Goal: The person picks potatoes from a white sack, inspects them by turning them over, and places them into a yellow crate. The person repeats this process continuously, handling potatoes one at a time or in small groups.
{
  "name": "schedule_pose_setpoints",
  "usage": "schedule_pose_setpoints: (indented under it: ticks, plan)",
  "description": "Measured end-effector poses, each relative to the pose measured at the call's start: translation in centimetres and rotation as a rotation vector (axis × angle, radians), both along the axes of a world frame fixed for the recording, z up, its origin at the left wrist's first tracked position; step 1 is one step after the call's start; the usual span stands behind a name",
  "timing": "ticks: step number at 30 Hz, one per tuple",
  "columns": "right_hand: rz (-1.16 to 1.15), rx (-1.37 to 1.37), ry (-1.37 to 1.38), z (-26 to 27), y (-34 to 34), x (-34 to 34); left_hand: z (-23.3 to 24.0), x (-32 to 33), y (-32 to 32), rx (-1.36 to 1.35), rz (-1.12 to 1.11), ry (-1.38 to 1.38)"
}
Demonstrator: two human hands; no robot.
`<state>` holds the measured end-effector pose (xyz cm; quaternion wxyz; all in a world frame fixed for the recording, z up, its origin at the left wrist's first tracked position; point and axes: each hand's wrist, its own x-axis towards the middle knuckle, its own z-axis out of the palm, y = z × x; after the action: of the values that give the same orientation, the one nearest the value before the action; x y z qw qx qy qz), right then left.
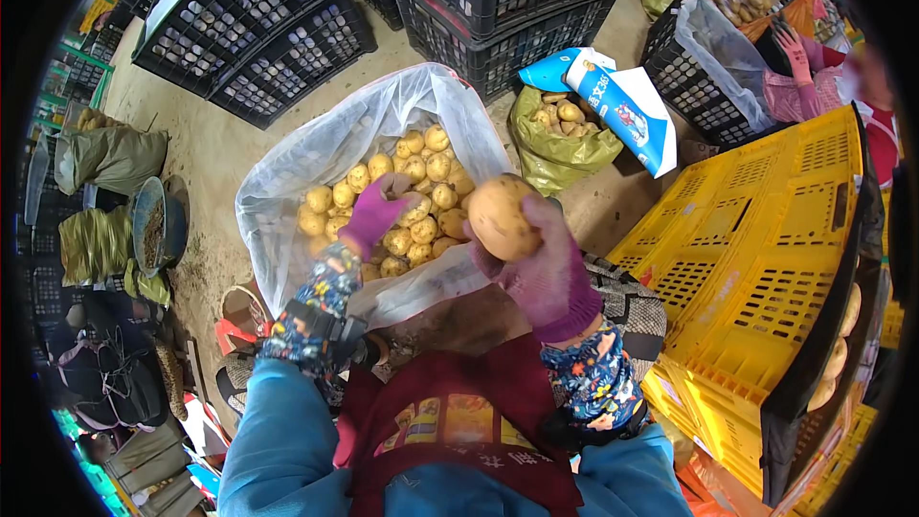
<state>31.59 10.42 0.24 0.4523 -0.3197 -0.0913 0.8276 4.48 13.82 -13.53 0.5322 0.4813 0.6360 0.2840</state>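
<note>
Purple knit gloves cover both my hands. My right hand [538, 266] grips a large potato [505, 217] over the near right corner of a crate lined with translucent plastic film [287, 151]. Inside the liner lie many small yellow potatoes [423, 230], some with dirt on the skin. Above these potatoes is my left hand [377, 212], its fingers curled and slightly blurred; whether it touches or holds one cannot be told. Beyond the crate, at its right, stands a green woven sack [563, 158] with more potatoes, a blue and white printed sheet [624, 104] lying against it.
Black plastic crates [287, 50] are stacked at the far left, with another stack [495, 21] at the far middle. Yellow crates [739, 258] stand close on my right. A co-worker's gloved hand [791, 50] is at the upper right. A blue basin [158, 226] sits at left.
</note>
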Motion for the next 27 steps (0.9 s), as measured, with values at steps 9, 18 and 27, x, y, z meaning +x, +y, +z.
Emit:
schedule_pose_setpoints:
  ticks: [9,18,27]
  plan:
    - [0.108,0.044,-0.176,0.9,0.4,0.5,-12.4,3.4,4.7,-0.220,-0.391,1.044]
    - [0.231,0.237,-0.308,0.8,-0.4,0.4,-7.0,-6.7,-2.2,-0.137,0.273,-0.302]
    - [0.396,0.555,-0.323,-1.1,-2.6,-5.9,11.2,-2.6,-9.0,0.356,0.153,-0.347]
